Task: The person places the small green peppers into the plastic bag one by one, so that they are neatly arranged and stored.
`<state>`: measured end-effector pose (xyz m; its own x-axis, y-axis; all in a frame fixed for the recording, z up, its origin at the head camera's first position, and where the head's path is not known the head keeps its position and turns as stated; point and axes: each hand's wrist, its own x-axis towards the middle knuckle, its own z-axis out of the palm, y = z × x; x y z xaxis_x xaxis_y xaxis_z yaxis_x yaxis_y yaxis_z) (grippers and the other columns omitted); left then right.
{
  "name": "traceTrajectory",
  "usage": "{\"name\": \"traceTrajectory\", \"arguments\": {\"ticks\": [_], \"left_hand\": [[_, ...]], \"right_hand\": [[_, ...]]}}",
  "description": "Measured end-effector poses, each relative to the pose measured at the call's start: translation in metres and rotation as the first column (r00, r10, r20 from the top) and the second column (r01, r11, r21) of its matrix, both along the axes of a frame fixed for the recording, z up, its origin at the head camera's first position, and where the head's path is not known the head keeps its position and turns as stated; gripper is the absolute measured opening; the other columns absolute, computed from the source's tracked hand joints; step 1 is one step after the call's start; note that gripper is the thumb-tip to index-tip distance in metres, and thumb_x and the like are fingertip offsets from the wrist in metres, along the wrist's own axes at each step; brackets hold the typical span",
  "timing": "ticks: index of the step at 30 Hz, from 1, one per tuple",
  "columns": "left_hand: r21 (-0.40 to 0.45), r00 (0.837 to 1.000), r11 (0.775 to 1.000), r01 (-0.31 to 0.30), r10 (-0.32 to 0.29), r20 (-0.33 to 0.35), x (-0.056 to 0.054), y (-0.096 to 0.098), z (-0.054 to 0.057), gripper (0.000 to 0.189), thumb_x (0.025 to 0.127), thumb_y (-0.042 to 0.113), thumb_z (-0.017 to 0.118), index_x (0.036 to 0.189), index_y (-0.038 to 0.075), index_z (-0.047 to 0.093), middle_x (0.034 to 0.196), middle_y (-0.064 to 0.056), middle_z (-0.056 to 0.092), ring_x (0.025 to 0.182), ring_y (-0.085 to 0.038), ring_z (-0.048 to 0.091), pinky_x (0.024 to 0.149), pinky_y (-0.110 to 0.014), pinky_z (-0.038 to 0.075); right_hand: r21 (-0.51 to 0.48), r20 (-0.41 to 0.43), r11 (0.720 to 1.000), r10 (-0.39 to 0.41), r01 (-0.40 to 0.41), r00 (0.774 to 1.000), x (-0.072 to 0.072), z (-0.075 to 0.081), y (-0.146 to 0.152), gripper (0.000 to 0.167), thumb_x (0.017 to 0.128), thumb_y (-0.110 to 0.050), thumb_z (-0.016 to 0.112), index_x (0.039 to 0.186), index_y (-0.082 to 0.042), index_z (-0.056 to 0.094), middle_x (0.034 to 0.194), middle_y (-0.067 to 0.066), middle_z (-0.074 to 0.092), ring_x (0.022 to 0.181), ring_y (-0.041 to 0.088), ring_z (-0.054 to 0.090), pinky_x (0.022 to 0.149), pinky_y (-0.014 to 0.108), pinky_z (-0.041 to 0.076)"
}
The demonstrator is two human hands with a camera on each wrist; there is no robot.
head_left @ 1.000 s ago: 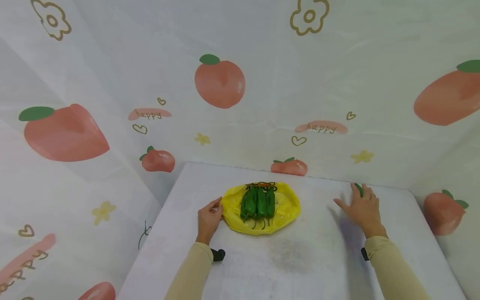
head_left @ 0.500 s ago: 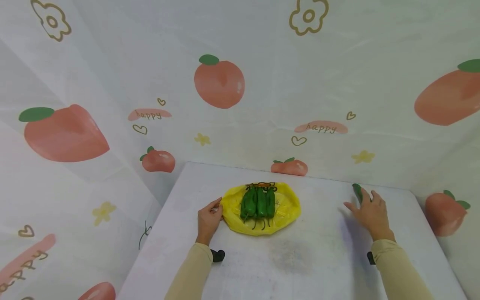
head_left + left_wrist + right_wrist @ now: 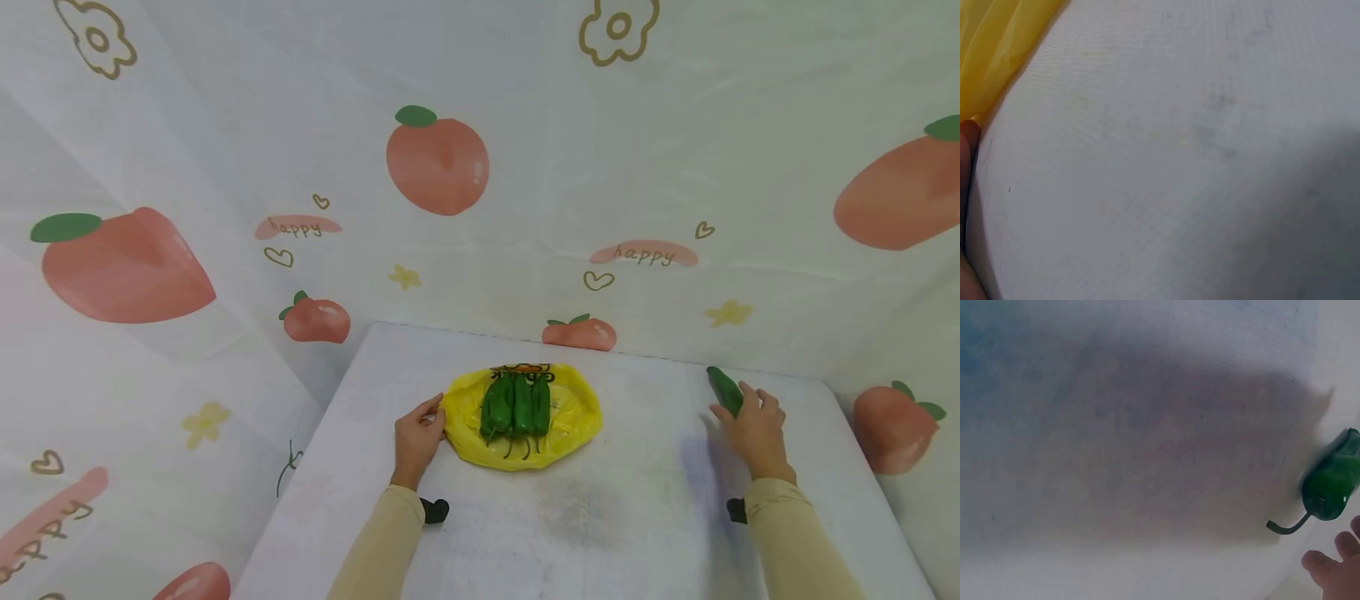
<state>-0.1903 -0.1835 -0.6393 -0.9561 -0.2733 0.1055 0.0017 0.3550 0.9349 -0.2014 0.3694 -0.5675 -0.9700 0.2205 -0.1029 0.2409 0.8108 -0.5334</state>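
Note:
My left hand (image 3: 418, 440) pinches the left edge of a yellow plastic bag (image 3: 576, 415), which lies spread on the table. Several green peppers (image 3: 522, 407) sit side by side on the bag, their stems toward me. At the far right of the table lies a single green pepper (image 3: 723, 388). My right hand (image 3: 759, 432) is just beside it, fingers spread and loosely bent, partly covering its near end in the head view. In the right wrist view the pepper (image 3: 1334, 481) with its curved stem rests on the table, apart from the fingertips (image 3: 1319, 562).
The white table (image 3: 600, 550) carries a greyish smudge in front of the bag. Behind and at both sides hangs a white sheet (image 3: 525, 250) printed with peaches, meeting the table's back edge. Dark wrist devices (image 3: 435, 510) sit at both cuffs.
My right hand has drawn back and to the right from over the single pepper, so more of it shows. The left hand and the bag have stayed in place.

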Motion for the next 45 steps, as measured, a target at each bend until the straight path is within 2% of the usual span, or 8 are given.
{"name": "traceTrajectory", "arguments": {"ticks": [7, 15, 22, 27, 34, 40, 45], "left_hand": [[0.013, 1.000, 1.000, 0.003, -0.004, 0.018, -0.001, 0.002, -0.001, 0.030, 0.095, 0.024, 0.069, 0.124, 0.028, 0.075, 0.107, -0.005, 0.076, 0.063, -0.016, 0.067, 0.058, -0.023, 0.061], [0.029, 1.000, 1.000, 0.005, -0.006, 0.022, -0.001, 0.004, 0.002, 0.030, 0.095, 0.024, 0.069, 0.125, 0.029, 0.075, 0.109, -0.005, 0.076, 0.067, -0.013, 0.069, 0.059, -0.022, 0.061], [-0.022, 1.000, 1.000, 0.001, -0.001, 0.005, -0.003, 0.006, 0.005, 0.030, 0.096, 0.023, 0.068, 0.124, 0.027, 0.075, 0.106, -0.004, 0.077, 0.061, -0.012, 0.066, 0.058, -0.020, 0.060], [-0.030, 1.000, 1.000, 0.010, -0.010, -0.007, -0.004, 0.006, 0.003, 0.030, 0.095, 0.023, 0.069, 0.124, 0.025, 0.075, 0.105, -0.004, 0.077, 0.057, -0.013, 0.064, 0.058, -0.020, 0.059], [-0.022, 1.000, 1.000, 0.001, -0.001, 0.002, -0.003, 0.005, 0.000, 0.030, 0.095, 0.024, 0.069, 0.124, 0.026, 0.075, 0.105, -0.003, 0.077, 0.059, -0.013, 0.064, 0.057, -0.021, 0.060], [-0.018, 1.000, 1.000, -0.001, 0.001, -0.014, -0.001, 0.003, 0.001, 0.031, 0.094, 0.023, 0.069, 0.125, 0.024, 0.075, 0.106, -0.006, 0.077, 0.060, -0.012, 0.065, 0.057, -0.021, 0.060], [-0.008, 1.000, 1.000, -0.008, 0.008, 0.005, 0.002, 0.001, -0.001, 0.030, 0.094, 0.024, 0.070, 0.124, 0.026, 0.075, 0.105, -0.004, 0.077, 0.059, -0.013, 0.064, 0.058, -0.021, 0.060]], "right_hand": [[-0.026, 0.011, 0.999, -0.035, 0.035, 0.999, -0.004, -0.001, 0.005, 0.075, 0.106, -0.037, 0.050, 0.159, 0.006, 0.018, 0.154, 0.047, 0.012, 0.137, 0.067, 0.018, 0.104, 0.077, 0.033], [-0.017, 0.010, 0.997, -0.072, 0.072, 0.997, -0.007, -0.003, 0.008, 0.064, 0.106, -0.021, 0.048, 0.156, 0.008, 0.022, 0.151, 0.047, 0.019, 0.134, 0.067, 0.023, 0.108, 0.074, 0.032], [-0.015, 0.026, 0.998, -0.063, 0.063, 0.998, -0.003, -0.005, 0.012, 0.060, 0.105, -0.012, 0.045, 0.155, 0.013, 0.022, 0.149, 0.049, 0.023, 0.134, 0.066, 0.026, 0.111, 0.074, 0.030], [-0.015, 0.046, 0.996, -0.086, 0.087, 0.995, -0.001, -0.008, 0.014, 0.059, 0.105, -0.014, 0.044, 0.154, 0.012, 0.025, 0.148, 0.049, 0.025, 0.131, 0.065, 0.031, 0.108, 0.073, 0.033], [-0.019, 0.020, 0.995, -0.095, 0.095, 0.995, -0.005, -0.009, 0.013, 0.056, 0.104, -0.014, 0.047, 0.150, 0.014, 0.031, 0.142, 0.049, 0.033, 0.124, 0.063, 0.038, 0.101, 0.071, 0.039], [-0.022, 0.051, 0.997, -0.078, 0.080, 0.996, -0.009, -0.010, 0.013, 0.056, 0.103, -0.013, 0.048, 0.148, 0.016, 0.031, 0.138, 0.048, 0.039, 0.120, 0.062, 0.045, 0.100, 0.069, 0.042], [-0.020, 0.081, 0.996, -0.088, 0.090, 0.993, -0.011, -0.011, 0.010, 0.056, 0.101, -0.012, 0.045, 0.147, 0.016, 0.029, 0.136, 0.049, 0.042, 0.118, 0.063, 0.047, 0.099, 0.068, 0.043]]}}
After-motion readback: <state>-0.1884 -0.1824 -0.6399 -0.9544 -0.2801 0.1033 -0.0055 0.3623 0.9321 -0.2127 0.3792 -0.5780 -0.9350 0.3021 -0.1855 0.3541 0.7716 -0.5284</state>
